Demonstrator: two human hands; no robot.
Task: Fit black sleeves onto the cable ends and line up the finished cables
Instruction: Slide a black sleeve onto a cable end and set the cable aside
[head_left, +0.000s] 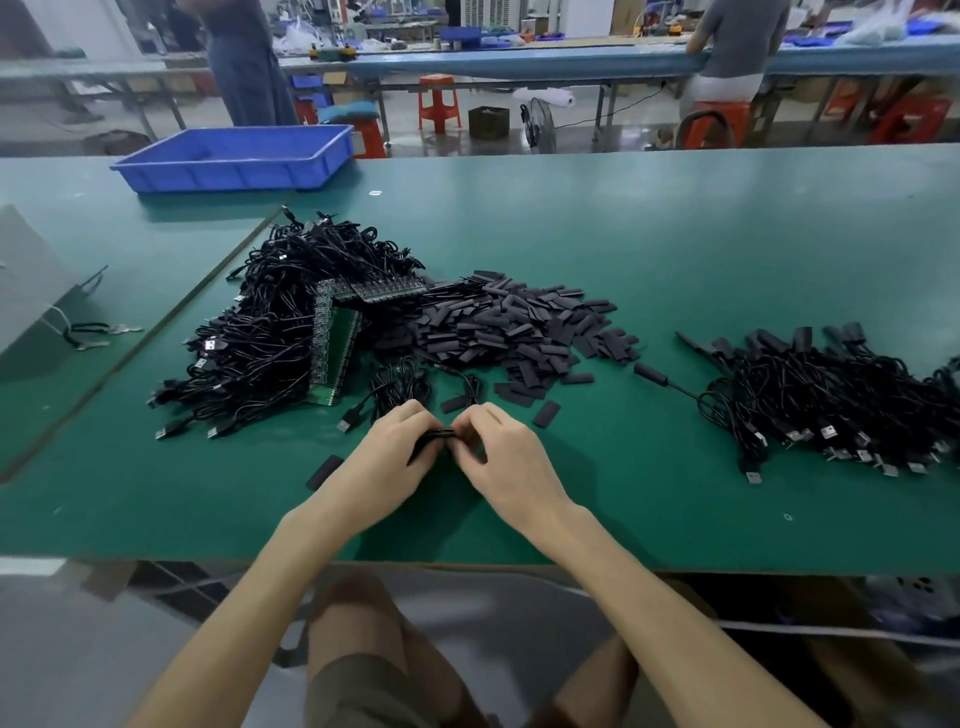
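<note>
You're pinching a black sleeve (435, 434) with both hands, left hand (397, 449) and right hand (501, 449) fingers curling round it, near the green mat's (649, 499) front edge, with bare mat lying open toward the finished cables (831, 400).

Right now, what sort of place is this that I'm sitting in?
Most likely an electronics assembly workshop: a long green workbench carries a heap of black cables and a pile of black sleeves, and another long bench with other workers stands behind.
</note>
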